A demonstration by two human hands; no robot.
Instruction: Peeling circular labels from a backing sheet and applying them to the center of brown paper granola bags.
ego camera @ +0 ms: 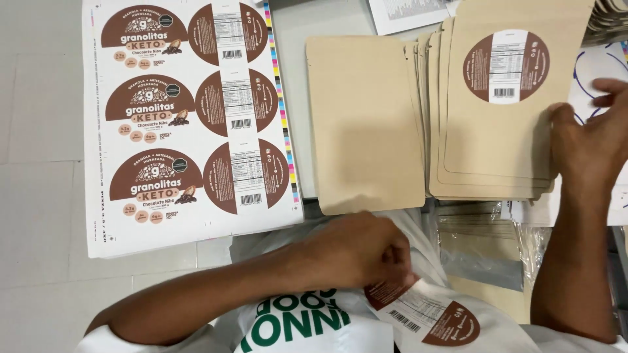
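Hands first: my left hand [356, 252] is curled tight, pinching a round brown and white sticker [425, 314] down near my chest. My right hand [589, 140] lies loosely spread on the stack of tan pouches [490, 150], whose top pouch carries one sticker. One bare pouch [363, 124] lies beside it on the counter [39, 98]. Sticker sheet [190, 117] at left shows three rows of labels.

Kraft-paper pouches [497, 137]: matt tan, smooth. Label sheet [190, 117]: glossy white paper (brown printed stickers). Round brown sticker [425, 314]: slick paper. Clear bag [484, 242]: shiny plastic film. Worktop [39, 131]: smooth, pale.
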